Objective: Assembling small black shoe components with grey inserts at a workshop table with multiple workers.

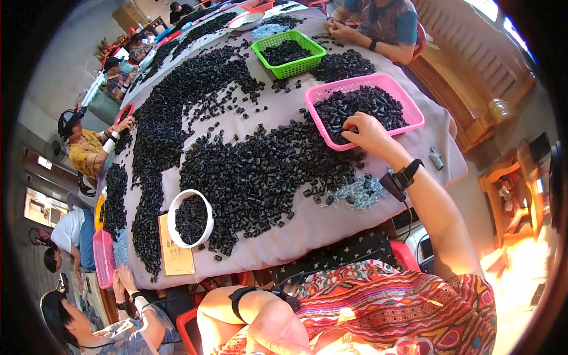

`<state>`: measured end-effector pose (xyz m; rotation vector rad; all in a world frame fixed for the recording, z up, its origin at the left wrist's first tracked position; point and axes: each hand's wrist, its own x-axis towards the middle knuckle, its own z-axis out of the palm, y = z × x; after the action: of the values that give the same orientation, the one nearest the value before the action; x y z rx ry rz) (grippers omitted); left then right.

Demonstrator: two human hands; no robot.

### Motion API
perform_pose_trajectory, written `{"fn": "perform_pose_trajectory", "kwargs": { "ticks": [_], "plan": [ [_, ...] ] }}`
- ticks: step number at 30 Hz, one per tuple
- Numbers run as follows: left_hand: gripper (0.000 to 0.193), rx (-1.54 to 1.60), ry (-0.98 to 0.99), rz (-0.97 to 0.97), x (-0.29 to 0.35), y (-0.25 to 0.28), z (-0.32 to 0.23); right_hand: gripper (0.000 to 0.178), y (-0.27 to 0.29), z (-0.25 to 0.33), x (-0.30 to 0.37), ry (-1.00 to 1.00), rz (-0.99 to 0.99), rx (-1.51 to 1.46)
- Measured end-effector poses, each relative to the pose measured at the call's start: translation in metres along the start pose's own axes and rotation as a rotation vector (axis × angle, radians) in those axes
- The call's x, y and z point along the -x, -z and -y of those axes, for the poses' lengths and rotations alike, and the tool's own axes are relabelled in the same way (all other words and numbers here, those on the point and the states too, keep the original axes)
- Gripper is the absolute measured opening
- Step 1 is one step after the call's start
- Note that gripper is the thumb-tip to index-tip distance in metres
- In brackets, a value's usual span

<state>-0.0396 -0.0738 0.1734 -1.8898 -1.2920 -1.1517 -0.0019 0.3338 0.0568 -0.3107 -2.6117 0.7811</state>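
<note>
My right hand [368,133] reaches into a pink plastic basket [416,118] at the right of the table. Its fingers are curled together among small black plastic pieces [376,106] heaped inside, and whatever they grip is hidden. A black strap with a small device [402,178] circles that wrist. Bent close to my body at the lower edge is my left hand [275,325], below a black wristband; its fingers cannot be made out. Beyond the table edge, a wide spread of loose black pieces [242,177] covers the cloth left of the basket.
Small clear-blue pieces [361,192] lie in front of the basket. A white bowl [170,219] of black pieces stands by a tan booklet [177,260]. Farther back is a green basket [293,70]. Several people sit around the table, one [381,23] across from me.
</note>
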Motion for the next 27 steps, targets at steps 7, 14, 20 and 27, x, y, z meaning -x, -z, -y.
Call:
{"fn": "perform_pose_trajectory", "kwargs": {
  "ticks": [7,14,20,27],
  "plan": [
    [0.02,-0.034,0.0,0.044,-0.004,0.003,-0.023,0.031,0.011,-0.045,-0.031,-0.012,0.082,0.09],
    [0.02,-0.124,0.014,0.067,-0.001,0.011,-0.049,0.022,0.005,-0.022,-0.024,0.018,-0.17,0.072],
    [0.02,-0.162,0.003,0.086,-0.004,0.01,-0.071,0.017,0.009,-0.012,-0.011,0.021,-0.205,0.119],
    [0.021,-0.175,-0.064,0.121,-0.018,0.008,-0.085,0.016,0.007,-0.021,-0.009,0.052,-0.215,0.123]
  ]
}}
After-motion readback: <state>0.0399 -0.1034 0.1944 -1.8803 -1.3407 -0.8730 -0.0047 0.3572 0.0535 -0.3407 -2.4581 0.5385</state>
